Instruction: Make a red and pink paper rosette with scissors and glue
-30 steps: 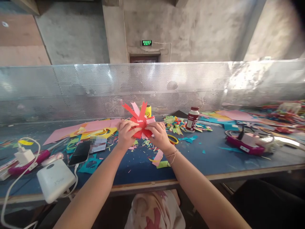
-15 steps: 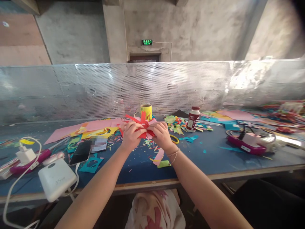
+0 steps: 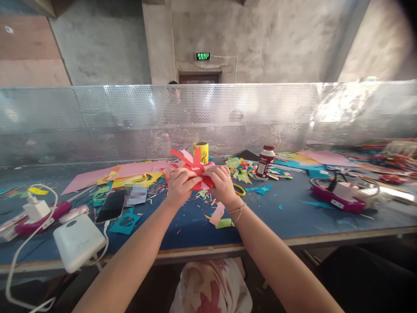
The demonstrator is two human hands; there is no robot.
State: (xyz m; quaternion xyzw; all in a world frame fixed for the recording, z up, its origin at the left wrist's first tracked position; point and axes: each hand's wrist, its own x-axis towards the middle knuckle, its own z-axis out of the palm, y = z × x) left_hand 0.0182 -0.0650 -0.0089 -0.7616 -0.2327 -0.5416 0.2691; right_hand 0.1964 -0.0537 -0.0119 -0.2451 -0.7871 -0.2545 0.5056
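Note:
Between my two hands is a red and pink paper flower [image 3: 196, 161] with strips sticking out at the top and sides. My left hand [image 3: 181, 183] pinches its left part, fingers closed. On the other side my right hand [image 3: 220, 182] grips it, also with closed fingers, a thin bracelet on the wrist. My fingers hide the flower's lower middle. Just behind it stands a yellow cardboard tube [image 3: 203, 152]. Under my hands lie small paper scraps [image 3: 206, 194], with a pink paper strip [image 3: 217, 214] and a light green piece [image 3: 224, 224] nearer me.
Paper sheets [image 3: 87, 177] cover the back left. At left lie a phone [image 3: 111, 207], a white power bank [image 3: 79, 242] and a purple power strip [image 3: 60, 211]. To the right stand a maroon-capped bottle [image 3: 265, 163] and another purple power strip [image 3: 350, 203]. A perforated metal screen [image 3: 137, 126] closes the back.
The flower turns slightly in my hands, and a pink strip now shows among the upright red ones. My hands keep nearly the same place. Behind the screen, a person's head has come into view.

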